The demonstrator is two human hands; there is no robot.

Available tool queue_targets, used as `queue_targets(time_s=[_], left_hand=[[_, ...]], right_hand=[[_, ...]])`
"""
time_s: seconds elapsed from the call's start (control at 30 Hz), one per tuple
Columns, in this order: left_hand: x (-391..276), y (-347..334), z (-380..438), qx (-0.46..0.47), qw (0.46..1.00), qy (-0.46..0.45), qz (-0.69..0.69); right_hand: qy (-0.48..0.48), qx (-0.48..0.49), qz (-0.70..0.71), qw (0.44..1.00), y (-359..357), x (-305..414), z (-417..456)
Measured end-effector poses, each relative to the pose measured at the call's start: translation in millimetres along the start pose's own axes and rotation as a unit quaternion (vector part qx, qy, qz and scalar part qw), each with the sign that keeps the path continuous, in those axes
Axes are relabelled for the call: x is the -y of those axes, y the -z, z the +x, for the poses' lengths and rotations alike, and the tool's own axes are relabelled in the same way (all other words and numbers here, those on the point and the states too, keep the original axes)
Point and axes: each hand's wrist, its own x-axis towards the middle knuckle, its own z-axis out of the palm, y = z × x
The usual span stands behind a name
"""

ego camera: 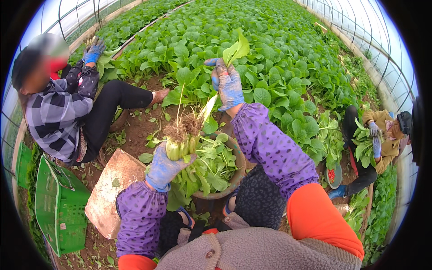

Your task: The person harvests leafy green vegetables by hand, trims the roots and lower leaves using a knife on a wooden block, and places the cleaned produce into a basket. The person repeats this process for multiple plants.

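My left hand (165, 167), in a soiled blue glove, grips a bunch of leafy greens (173, 150) upside down. Its tangled roots (180, 128) point up and its leaves hang below. Higher and to the right, my gloved right hand (227, 84) pinches a yellow-green leaf (237, 49) that stands up from the fingers. A pale stalk (210, 105) slants from beneath that hand toward the roots; the hand hides whether stalk and leaf are joined. Under the bunch stands a round tub (240, 165) holding loose leaves (216, 155), between my legs.
A dirty white block (113, 192) and green plastic crates (71, 209) stand at left. One co-worker (67, 111) sits at upper left, another (383, 138) at far right with greens in hand. The dense green bed (270, 44) stretches ahead inside a hooped plastic tunnel.
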Motion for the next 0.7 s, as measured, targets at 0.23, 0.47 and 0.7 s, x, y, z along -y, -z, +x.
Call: queue_targets(time_s=[0.23, 0.47, 0.7], left_hand=[[1.6, 12.1, 0.2, -0.028, 0.999, -0.023, 0.027], [3.1, 14.2, 6.0, -0.058, 0.994, -0.005, -0.095], [11.9, 27.9, 10.6, -0.134, 0.949, -0.016, -0.283]], right_hand=[[-0.16, 0.187, -0.547, 0.8, 79.6, -29.2, 3.1], [-0.259, 0.295, 0.143, 0.908, 2.5, -24.5, -49.4], [-0.051, 0.11, -0.078, 0.99, -23.5, 22.8, -44.4]])
